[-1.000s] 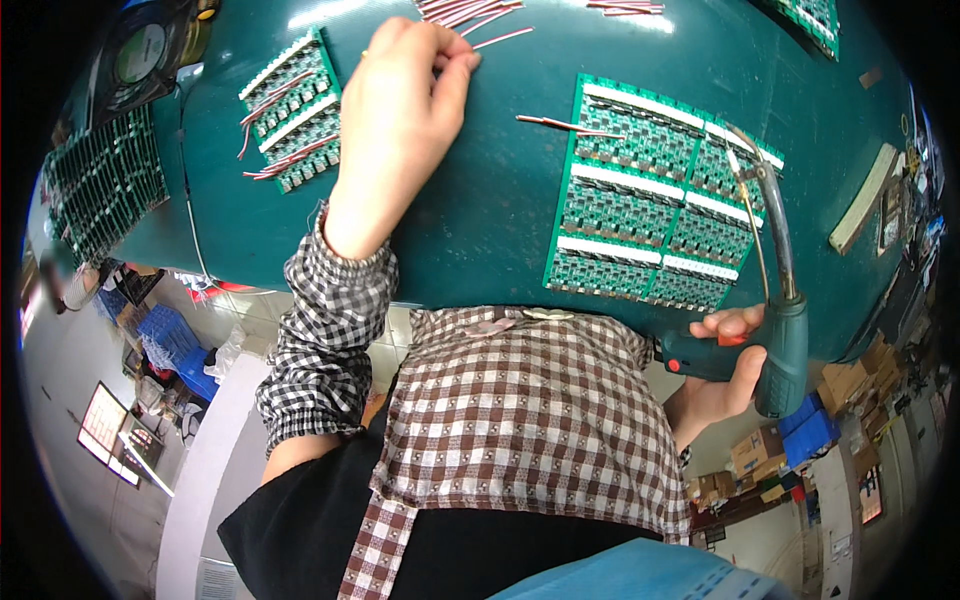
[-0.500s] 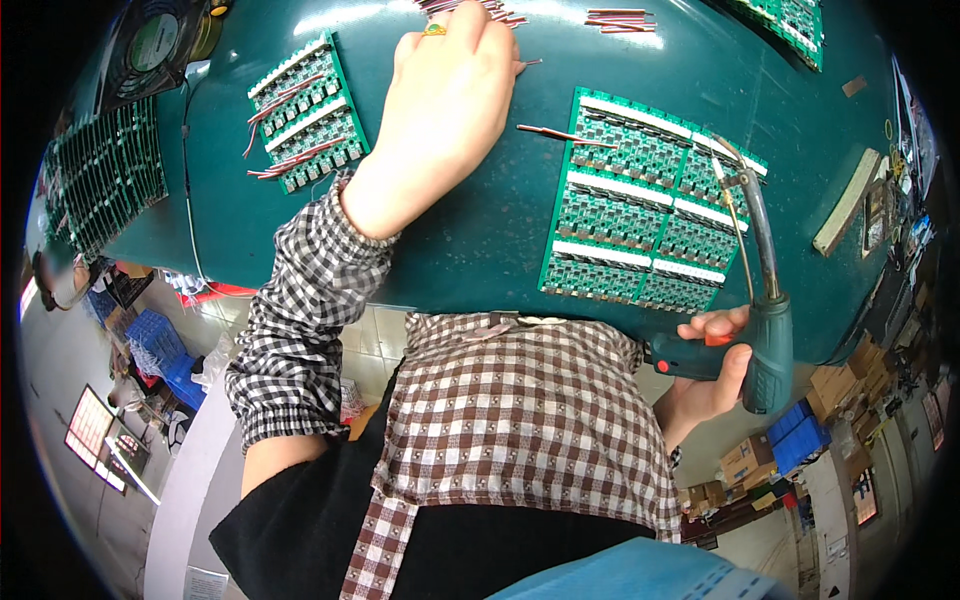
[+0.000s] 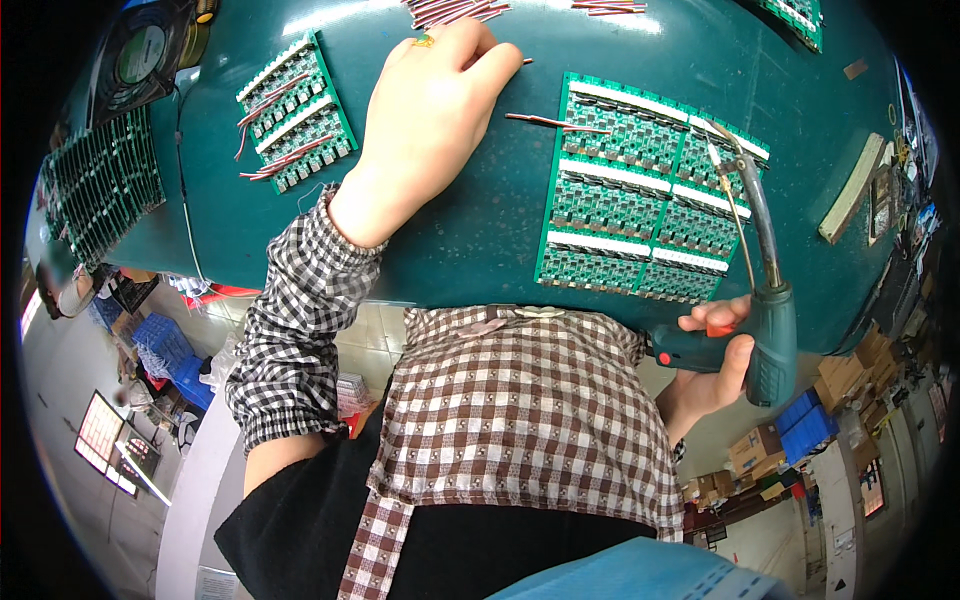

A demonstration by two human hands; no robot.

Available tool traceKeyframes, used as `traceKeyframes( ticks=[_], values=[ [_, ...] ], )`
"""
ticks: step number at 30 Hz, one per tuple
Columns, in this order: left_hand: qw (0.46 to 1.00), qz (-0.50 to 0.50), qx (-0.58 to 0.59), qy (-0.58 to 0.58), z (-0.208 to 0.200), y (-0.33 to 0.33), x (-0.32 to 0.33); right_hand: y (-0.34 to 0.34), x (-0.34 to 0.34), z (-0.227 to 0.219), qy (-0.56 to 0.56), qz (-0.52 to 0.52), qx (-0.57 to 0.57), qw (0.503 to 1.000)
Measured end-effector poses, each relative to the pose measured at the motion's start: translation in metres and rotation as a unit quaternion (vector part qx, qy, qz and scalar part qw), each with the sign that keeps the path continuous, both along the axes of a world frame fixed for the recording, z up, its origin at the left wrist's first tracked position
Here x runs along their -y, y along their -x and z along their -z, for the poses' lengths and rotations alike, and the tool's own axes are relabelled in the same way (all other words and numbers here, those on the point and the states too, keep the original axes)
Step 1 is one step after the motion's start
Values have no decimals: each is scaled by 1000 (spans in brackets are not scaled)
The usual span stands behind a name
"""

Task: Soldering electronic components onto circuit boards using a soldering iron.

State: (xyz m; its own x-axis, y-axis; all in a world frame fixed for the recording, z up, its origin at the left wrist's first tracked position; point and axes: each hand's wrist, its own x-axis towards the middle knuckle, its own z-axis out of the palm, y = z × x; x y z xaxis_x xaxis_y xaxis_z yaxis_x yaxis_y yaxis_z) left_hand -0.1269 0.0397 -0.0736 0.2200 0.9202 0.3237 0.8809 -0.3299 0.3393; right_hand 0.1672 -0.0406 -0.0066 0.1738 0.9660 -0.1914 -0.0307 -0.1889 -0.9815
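My left hand hovers over the green table just in front of a bundle of red, white and dark wires. Its fingers are drawn together, and a short wire end sticks out beyond the thumb; the fingertips are hidden. In my right hand is a dark green soldering gun with a red trigger. Its long metal tip reaches over the upper right of a large green circuit board panel with white connector rows. One wire piece lies across that panel's upper left edge.
A smaller board panel with wires on it lies to the left, beside a black cable. Farther left are a fan and stacked boards. More wires lie at the back. A pale bar sits at right.
My left hand has drawn slightly back toward me and left, away from the wire bundle. My right hand still grips the soldering gun in nearly the same place. The view has shifted a little.
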Motion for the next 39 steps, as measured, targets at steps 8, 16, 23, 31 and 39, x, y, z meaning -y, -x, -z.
traceKeyframes(
  ticks=[8,16,23,31,39],
  values=[
    [982,-41,158,94,-24,-7,-5,-2,0,-1,7,12,-37,999],
    [970,1,188,156,-36,-53,1,-9,2,2,-17,-25,-16,999],
    [976,-35,124,174,-19,-65,-1,-11,8,-4,3,-16,-5,1000],
    [973,-32,160,165,-16,-75,-5,-5,12,-6,45,18,39,998],
    [972,-38,177,152,-6,-75,-4,-1,12,-5,65,11,35,997]
  ],
)
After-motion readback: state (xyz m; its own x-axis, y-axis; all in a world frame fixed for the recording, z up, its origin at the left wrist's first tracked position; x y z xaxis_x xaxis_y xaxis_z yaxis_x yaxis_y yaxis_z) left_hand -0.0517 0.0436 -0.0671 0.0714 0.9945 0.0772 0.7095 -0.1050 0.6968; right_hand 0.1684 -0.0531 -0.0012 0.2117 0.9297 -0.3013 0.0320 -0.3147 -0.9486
